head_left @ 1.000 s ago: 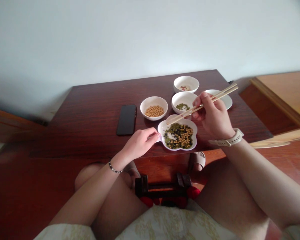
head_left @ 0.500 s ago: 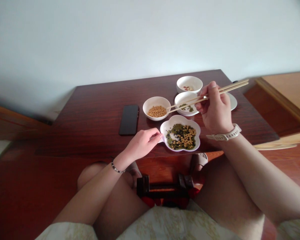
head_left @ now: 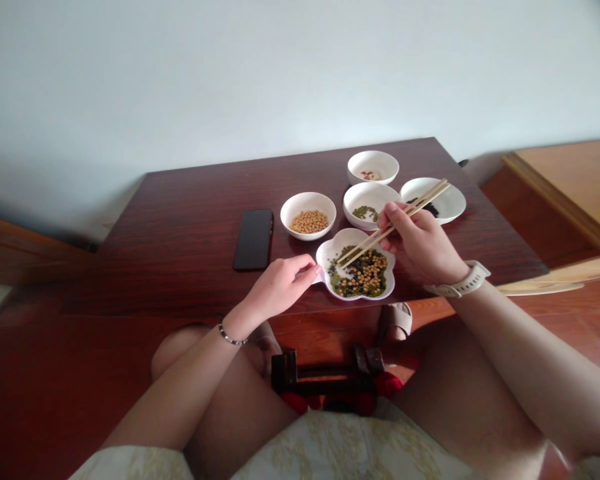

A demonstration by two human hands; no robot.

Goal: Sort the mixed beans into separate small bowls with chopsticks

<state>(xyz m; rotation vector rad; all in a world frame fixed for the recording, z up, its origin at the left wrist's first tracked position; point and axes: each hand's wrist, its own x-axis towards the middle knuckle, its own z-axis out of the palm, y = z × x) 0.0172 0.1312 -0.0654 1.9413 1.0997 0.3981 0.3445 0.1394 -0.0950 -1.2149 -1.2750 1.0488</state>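
Observation:
A white flower-shaped dish of mixed yellow, green and black beans sits near the table's front edge. My left hand rests curled against its left rim, fingers pinching the edge. My right hand grips a pair of wooden chopsticks whose tips dip into the mixed beans. Behind stand a bowl of yellow beans, a bowl of green beans, a bowl with a few reddish pieces and a plate with black beans.
A black phone lies flat left of the bowls on the dark wooden table. A light wooden board stands to the right. My knees and a low dark stand are under the table's front edge.
My right hand swung the chopsticks from over the yellow-bean bowl back down, tips now in the mixed beans. The left hand stayed on the dish rim.

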